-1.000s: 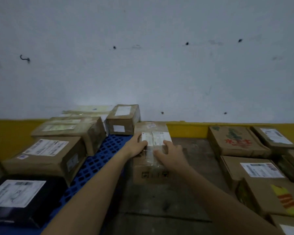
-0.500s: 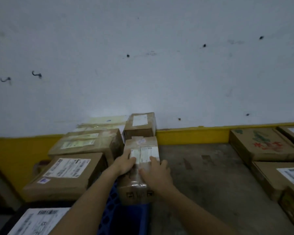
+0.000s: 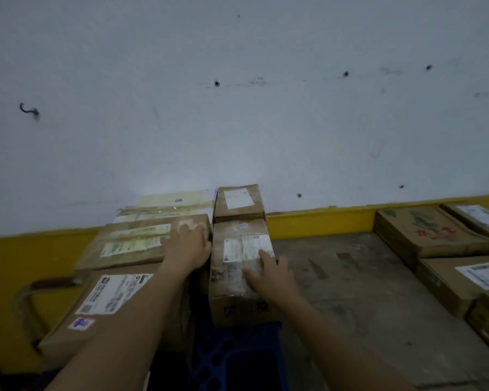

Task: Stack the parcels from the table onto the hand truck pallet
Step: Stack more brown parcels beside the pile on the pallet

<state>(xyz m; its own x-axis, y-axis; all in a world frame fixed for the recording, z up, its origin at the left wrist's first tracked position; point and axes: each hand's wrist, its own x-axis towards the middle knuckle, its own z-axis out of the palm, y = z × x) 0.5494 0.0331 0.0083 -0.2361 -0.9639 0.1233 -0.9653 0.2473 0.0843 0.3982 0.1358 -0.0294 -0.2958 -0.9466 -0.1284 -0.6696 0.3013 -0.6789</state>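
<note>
Nearest, blue pallet [image 3: 237,359]. On it, taped parcel [image 3: 239,272]: right hand [image 3: 268,273] flat on top, fingers spread; left hand [image 3: 188,249] at its left side, grip hidden. Beyond, stacked parcels [image 3: 153,238], table [image 3: 350,277]. Seating step; next, probably letting go.

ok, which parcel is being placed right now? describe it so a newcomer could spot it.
Start at the blue pallet at bottom centre, left of the grey table. The parcel stands at the pallet's right edge, in front of a smaller box by the wall. Unlike its neighbours, it has two small white labels side by side on top, with the right hand resting on it and the left hand against its left side.
</note>
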